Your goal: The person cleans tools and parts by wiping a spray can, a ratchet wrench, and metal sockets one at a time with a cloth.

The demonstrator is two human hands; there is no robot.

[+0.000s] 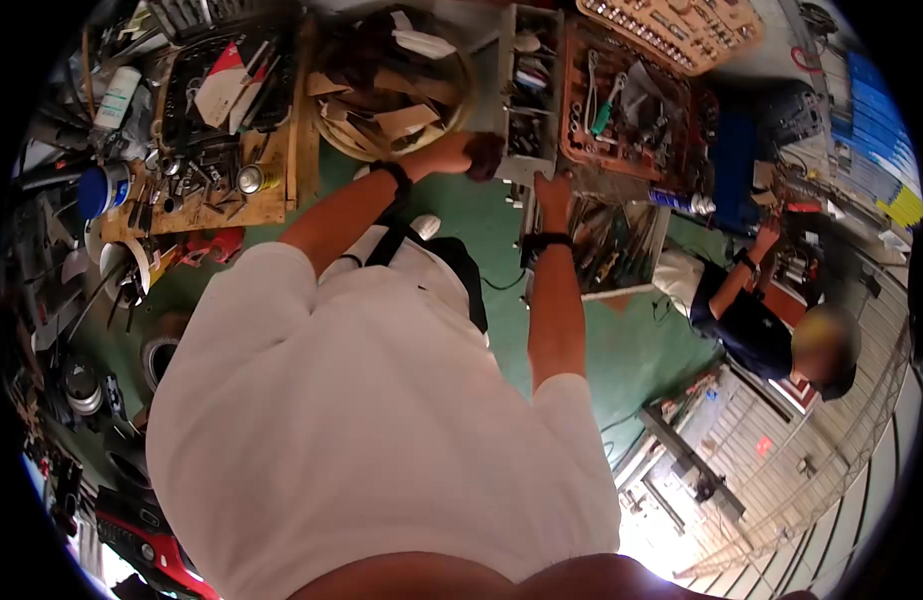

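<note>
My left hand (457, 154) is closed on a dark red cloth (485, 157), beside the near left corner of a narrow grey parts tray (505, 95). At the tray's near right corner is my right hand (554, 190), its fingers bent against the edge. Below that edge an open drawer (622, 292) holds screwdrivers and other long tools. To the right of the grey tray lies an orange-red tool tray (572, 60) with wrenches and a green-handled tool (603, 117).
A round bin (322, 125) of cardboard scraps stands left of my left hand. Farther left is a wooden bench (272, 205) with cans and tools. A co-worker (747, 320) in dark clothes works at the right. A socket set case (722, 45) lies at the top.
</note>
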